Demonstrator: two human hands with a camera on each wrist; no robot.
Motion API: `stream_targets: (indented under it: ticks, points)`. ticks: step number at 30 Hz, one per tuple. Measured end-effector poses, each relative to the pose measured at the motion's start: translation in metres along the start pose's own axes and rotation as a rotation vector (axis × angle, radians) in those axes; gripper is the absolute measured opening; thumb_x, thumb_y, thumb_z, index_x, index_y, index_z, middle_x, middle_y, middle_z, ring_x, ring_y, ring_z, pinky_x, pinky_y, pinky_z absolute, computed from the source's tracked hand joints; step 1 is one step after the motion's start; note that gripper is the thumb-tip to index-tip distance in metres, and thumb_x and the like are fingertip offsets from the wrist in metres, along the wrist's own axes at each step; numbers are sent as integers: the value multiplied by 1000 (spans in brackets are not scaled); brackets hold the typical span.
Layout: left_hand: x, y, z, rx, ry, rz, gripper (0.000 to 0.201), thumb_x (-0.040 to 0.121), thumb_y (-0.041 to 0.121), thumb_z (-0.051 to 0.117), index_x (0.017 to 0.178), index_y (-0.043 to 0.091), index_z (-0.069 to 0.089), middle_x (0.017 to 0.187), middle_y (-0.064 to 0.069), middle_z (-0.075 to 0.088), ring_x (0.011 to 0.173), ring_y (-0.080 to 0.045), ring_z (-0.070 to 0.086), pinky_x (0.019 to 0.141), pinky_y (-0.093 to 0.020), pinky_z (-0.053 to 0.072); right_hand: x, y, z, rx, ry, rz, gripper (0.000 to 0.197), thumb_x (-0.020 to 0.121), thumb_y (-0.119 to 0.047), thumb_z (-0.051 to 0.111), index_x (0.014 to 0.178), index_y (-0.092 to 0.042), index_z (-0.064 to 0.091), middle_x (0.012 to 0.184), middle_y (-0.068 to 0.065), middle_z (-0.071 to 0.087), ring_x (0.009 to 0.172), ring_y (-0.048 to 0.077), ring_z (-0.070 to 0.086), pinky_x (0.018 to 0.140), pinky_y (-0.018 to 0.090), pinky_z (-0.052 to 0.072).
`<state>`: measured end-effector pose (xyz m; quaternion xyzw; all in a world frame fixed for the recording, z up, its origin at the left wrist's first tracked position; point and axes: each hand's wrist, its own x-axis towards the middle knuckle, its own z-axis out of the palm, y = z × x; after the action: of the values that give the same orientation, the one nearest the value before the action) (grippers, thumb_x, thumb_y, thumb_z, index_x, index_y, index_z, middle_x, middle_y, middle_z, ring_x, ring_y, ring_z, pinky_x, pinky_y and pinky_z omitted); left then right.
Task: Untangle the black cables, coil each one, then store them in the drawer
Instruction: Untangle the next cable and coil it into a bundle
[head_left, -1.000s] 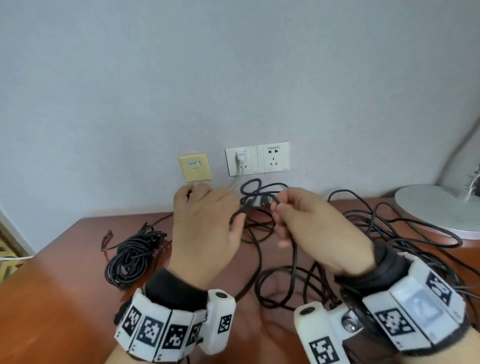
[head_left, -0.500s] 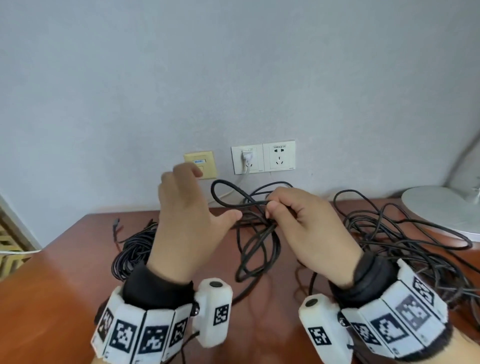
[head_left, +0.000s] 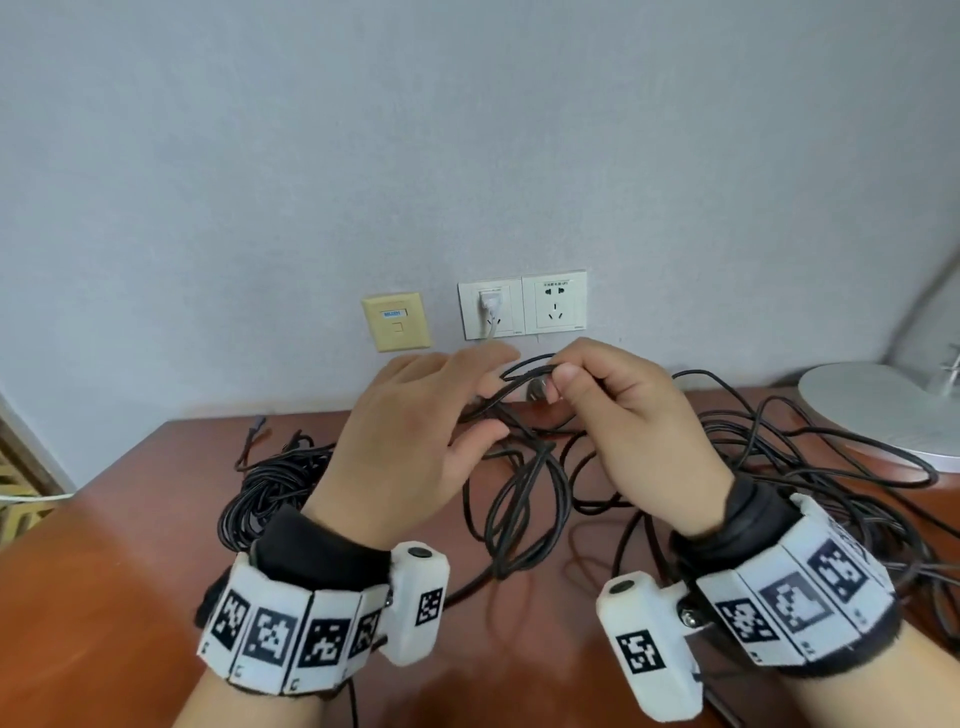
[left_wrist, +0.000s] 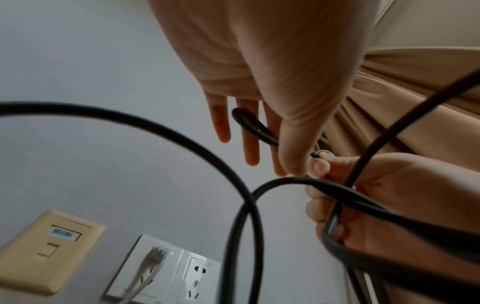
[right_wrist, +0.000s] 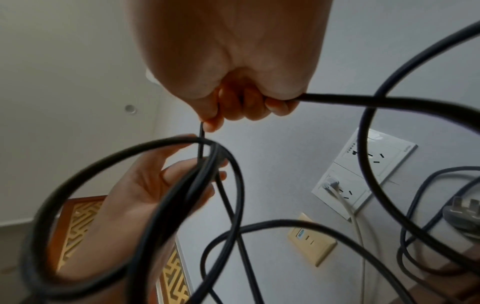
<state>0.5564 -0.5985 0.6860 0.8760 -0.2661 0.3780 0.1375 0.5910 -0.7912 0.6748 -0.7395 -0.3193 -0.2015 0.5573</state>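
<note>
Several loops of thin black cable (head_left: 524, 499) hang between the two hands above the worktop (head_left: 130, 597), gathered where the hands meet and drooping until the lowest turns seem to rest on the wood. The right hand (head_left: 623, 421) is closed on the cable, pinching it between thumb and curled fingers. The left hand (head_left: 415, 441) is open, fingers nearly straight, with the hanging turns draped across them and the thumb near the strands; the left wrist view shows one strand passing between two of its fingers.

Judging by the sag and easy bends, the cable is light, limp and fairly smooth, so it should slide through a loose grip and spring out of its loops if let go. The best hold looks to be at the gathered top of the coil, with the free hand feeding slack.

To the left lies a bundle of black cable (head_left: 265, 493) that looks already wound, one end (head_left: 257, 423) pointing towards the wall. To the right a loose tangle (head_left: 810, 467) sprawls across the worktop up to and around a round grey lamp base (head_left: 883, 410); strands run from it towards the right hand and could snag or drag as slack is drawn. A black plug (right_wrist: 465, 214) lies among those strands. On the wall behind are a beige data socket (head_left: 397, 321) and a white double outlet (head_left: 556, 304) with a white plug (head_left: 489, 304) in it. No drawer is in view.
</note>
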Motion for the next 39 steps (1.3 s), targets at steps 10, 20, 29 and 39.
stream_targets:
  ticks: [10,20,29,39]
  points:
    - [-4,-22,3,79,78,113,17,86,21,57,77,14,71,95,4,72,101,-23,63,83,-43,46,8,7,-23,-9,97,1,25,98,-16,49,76,-13,57,67,7,49,62,5,42,60,18,35]
    - [-5,-17,-12,-56,130,6,37,78,24,62,51,17,37,49,0,48,59,-22,58,100,-34,42,10,14,-32,-265,222,-18,24,98,-15,52,75,-16,60,56,-13,47,53,5,43,52,13,31]
    - [-8,-50,-24,155,47,-136,33,90,40,50,77,15,67,68,3,60,71,-21,53,79,-32,33,17,39,-59,-397,336,222,27,98,-22,45,77,-13,58,57,-4,45,55,9,43,52,21,31]
    - [-2,-34,-9,153,65,-120,28,87,36,55,73,18,70,64,9,63,64,-17,52,68,-33,34,11,37,-45,-796,119,476,52,97,-27,47,146,-16,33,147,10,36,141,28,24,108,52,23]
